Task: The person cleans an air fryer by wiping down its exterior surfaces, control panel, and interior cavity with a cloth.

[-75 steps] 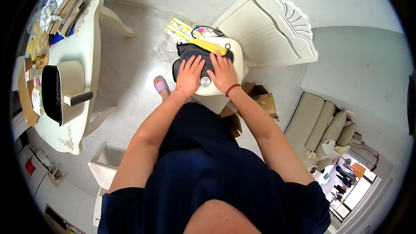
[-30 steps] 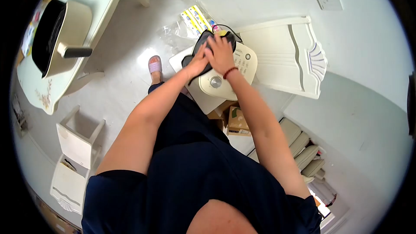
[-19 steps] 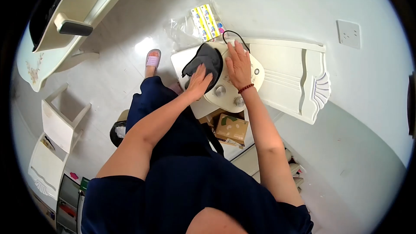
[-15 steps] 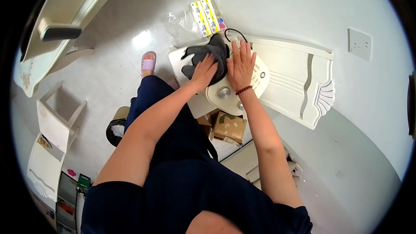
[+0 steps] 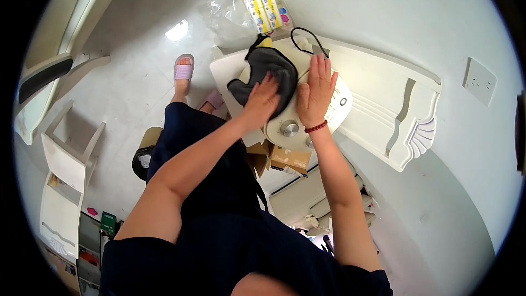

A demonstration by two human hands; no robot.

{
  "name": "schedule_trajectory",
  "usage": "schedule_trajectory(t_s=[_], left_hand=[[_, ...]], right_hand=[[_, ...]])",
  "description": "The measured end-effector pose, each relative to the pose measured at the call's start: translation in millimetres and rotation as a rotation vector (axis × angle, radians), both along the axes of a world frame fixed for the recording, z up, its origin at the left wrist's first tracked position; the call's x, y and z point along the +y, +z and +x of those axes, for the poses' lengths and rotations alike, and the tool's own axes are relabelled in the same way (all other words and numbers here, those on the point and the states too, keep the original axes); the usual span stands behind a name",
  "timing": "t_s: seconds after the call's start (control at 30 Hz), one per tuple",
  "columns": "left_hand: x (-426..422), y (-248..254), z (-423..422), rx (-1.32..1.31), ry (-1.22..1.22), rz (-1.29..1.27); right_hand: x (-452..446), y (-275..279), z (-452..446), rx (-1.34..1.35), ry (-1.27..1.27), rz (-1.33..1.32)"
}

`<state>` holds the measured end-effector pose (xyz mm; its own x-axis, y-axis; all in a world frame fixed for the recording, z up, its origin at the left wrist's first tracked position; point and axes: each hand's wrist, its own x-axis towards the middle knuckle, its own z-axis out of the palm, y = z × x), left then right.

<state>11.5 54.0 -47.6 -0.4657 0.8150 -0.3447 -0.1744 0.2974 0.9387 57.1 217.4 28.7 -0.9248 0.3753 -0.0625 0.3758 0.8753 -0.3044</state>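
Observation:
A dark grey, padded-looking cloth piece [image 5: 274, 66] with black edging lies over the left part of a cream appliance [image 5: 281, 141]. My left hand [image 5: 261, 103] rests on the cloth piece with its fingers spread, slightly blurred. Palm down, my right hand [image 5: 316, 94] lies flat on the appliance's top, just right of the cloth piece, fingers stretched out. The appliance has a round metal knob [image 5: 289, 128] and a second one partly hidden by my right wrist. Near its printed panel a black cable [image 5: 310, 33] loops up behind my right hand.
The appliance stands on a white piece of furniture [image 5: 372, 90] against the wall. A multipack of tissues [image 5: 263, 5] and clear plastic film lie beyond it. Cardboard boxes [image 5: 289, 159] sit below, and a lined bin [image 5: 147, 153] stands on the floor to the left.
The cloth piece has become flatter and more spread out under my left hand, and a yellow part now shows at its far end. My right hand stays flat on the appliance.

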Motion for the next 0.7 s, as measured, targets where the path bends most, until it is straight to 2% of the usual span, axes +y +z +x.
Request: schedule_trajectory(t_s=[0.03, 0.1, 0.17, 0.2, 0.23, 0.3, 0.4, 0.5, 0.63, 0.67, 0.7], left_hand=[[2.1, 18.2, -7.8, 0.047, 0.05, 0.161], [15.4, 31.6, -23.2, 0.17, -0.018, 0.163], [38.2, -7.0, -21.7, 0.204, 0.016, 0.172], [46.3, -38.6, -17.8, 0.52, 0.035, 0.229], [57.1, -55.0, -26.5, 0.335, 0.038, 0.193], [66.4, -104.7, -30.7, 0.376, 0.006, 0.122], [51.8, -176.2, -13.1, 0.215, 0.023, -0.101], [17.7, -153.5, 6.7, 0.196, -0.007, -0.245], [-1.8, -76.2, 30.5, -0.082, 0.233, -0.015], [-4.9, -34.0, 19.4, 0.031, 0.149, 0.005], [1.3, -4.2, -4.2, 0.066, 0.114, 0.157]], right_hand=[[-1.0, 0.1, 0.0, 0.016, 0.0, -0.028], [0.7, 3.1, -1.1, 0.04, -0.001, -0.074], [1.0, 1.1, 0.0, 0.011, 0.009, -0.045], [-1.1, 0.2, -1.3, 0.002, 0.019, -0.011], [-2.4, -0.2, -1.1, -0.009, 0.03, 0.02], [-2.3, -1.2, 0.0, -0.042, 0.03, 0.027], [-3.7, 1.0, -1.5, -0.056, 0.031, 0.044], [-3.7, 0.3, -1.3, -0.059, 0.037, 0.076], [-4.8, 3.1, -3.3, -0.057, 0.038, 0.069], [-4.8, 2.9, -3.4, -0.052, 0.039, 0.066], [-4.2, 2.5, -2.8, -0.053, 0.039, 0.062]])
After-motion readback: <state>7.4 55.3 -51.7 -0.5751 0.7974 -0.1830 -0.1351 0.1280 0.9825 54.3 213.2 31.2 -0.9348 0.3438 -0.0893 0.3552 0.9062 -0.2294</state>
